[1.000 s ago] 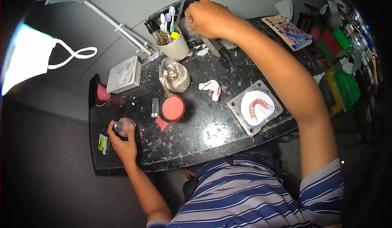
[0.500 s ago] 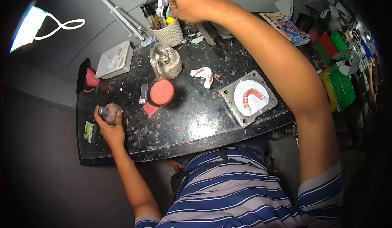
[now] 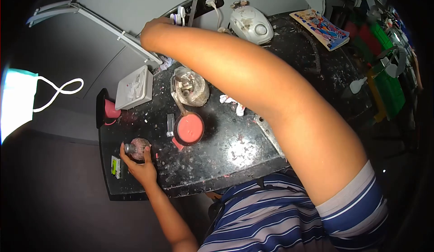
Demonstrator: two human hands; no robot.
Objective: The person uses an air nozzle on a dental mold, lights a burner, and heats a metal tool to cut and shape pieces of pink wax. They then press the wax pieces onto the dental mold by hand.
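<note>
My left hand (image 3: 143, 170) rests on the dark table at the far left, fingers and thumb curved round a small round glass spirit lamp (image 3: 140, 149) with a metal neck. My right arm reaches across the view, and my right hand (image 3: 156, 31) is at the back of the table beside several upright handles (image 3: 179, 16). Its fingers are hidden behind the hand, so any grip cannot be seen. The holder of those handles is covered by my arm. A round pan of pink material (image 3: 190, 129) lies mid-table, its handle against a plaster-smeared metal pot (image 3: 192, 88).
A pink sheet piece (image 3: 178, 144) and a clear block (image 3: 170, 125) lie near the pan. Farther left stand a white tray (image 3: 148, 88) and pink cup (image 3: 111, 110). Partly behind my arm are a white cast (image 3: 239, 109) and metal flask (image 3: 270, 135). A white machine (image 3: 250, 24) stands behind.
My right hand has moved left over the handles, and its arm now covers the holder and most of the flask. The view has shifted. My left hand still holds the spirit lamp.
</note>
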